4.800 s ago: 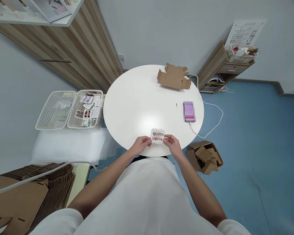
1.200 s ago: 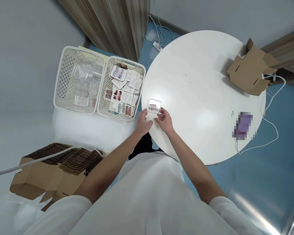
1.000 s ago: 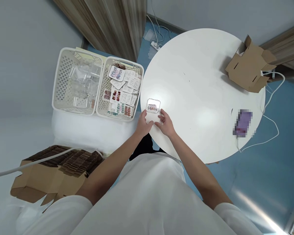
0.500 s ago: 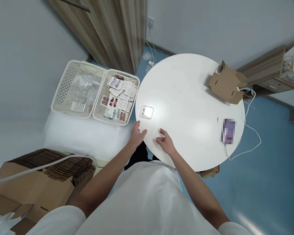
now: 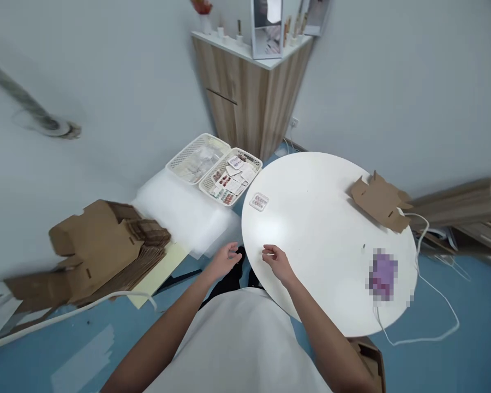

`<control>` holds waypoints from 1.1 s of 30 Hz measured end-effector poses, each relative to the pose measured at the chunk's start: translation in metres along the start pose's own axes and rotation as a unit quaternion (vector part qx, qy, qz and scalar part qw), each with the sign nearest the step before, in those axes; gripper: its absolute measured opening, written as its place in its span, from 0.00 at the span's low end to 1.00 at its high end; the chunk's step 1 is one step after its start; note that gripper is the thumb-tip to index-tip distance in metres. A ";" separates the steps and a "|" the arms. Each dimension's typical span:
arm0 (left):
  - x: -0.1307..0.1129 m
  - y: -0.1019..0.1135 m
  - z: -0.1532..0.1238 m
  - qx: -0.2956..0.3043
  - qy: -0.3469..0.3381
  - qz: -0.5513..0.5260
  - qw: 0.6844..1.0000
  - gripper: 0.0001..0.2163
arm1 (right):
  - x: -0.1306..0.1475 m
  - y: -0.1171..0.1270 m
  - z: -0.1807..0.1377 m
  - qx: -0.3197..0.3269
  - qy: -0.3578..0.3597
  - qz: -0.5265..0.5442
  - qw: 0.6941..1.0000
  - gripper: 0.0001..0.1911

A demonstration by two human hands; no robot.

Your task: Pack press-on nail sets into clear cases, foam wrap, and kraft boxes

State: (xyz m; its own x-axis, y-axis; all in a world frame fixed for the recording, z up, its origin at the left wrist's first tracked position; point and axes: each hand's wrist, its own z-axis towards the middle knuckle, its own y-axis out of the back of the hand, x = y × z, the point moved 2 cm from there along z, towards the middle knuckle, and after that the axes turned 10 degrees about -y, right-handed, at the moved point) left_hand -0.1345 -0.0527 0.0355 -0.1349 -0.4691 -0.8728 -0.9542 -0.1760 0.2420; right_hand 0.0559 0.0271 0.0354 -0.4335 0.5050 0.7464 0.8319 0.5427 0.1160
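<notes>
My left hand [image 5: 224, 260] hovers just off the near left edge of a round white table [image 5: 311, 218]. Its fingers are apart with nothing between them. Over the table's rim is my right hand [image 5: 277, 261], fingers loosely curled and apart, holding nothing. Beyond both hands, near the table's left edge, lies a small clear case of press-on nails [image 5: 259, 202]. To the left, a white basket [image 5: 205, 187] holds several nail cards [image 5: 225, 180]. A second white basket [image 5: 172, 164] beside it contains clear plastic packages [image 5: 200, 159].
An unfolded cardboard box [image 5: 380, 202] lies at the table's far right, with a pixelated purple object [image 5: 383, 275] and a white cable [image 5: 442, 295] nearby. Stacked flat cardboard [image 5: 102, 245] and white foam sheeting [image 5: 167, 202] are at left. A wooden cabinet [image 5: 237, 82] stands behind.
The view has tilted up and swung left, showing the cabinet top. My left hand has drawn away from the nail case; both hands are now farther from it. The case itself seems unmoved.
</notes>
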 end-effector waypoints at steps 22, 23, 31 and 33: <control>0.087 0.104 -0.107 -0.252 0.008 -0.110 0.961 0.23 | 0.034 -0.168 0.018 0.218 0.118 -0.209 0.946 0.18; 0.091 0.111 -0.106 -0.251 0.013 -0.113 0.961 0.23 | 0.034 -0.178 0.020 0.219 0.119 -0.218 0.943 0.17; 0.106 0.164 -0.088 -0.212 0.011 -0.128 0.969 0.23 | 0.046 -0.232 0.047 0.175 0.115 -0.232 0.950 0.19; 0.107 0.174 -0.083 -0.196 0.009 -0.132 0.972 0.22 | 0.049 -0.239 0.053 0.164 0.111 -0.231 0.952 0.19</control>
State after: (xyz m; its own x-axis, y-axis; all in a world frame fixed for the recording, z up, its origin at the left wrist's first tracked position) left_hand -0.2932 -0.2052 0.0193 0.1095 -0.3775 -0.9195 -0.7787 -0.6075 0.1567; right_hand -0.1829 -0.0422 0.0097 -0.6127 0.0256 0.7899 0.4004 0.8718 0.2822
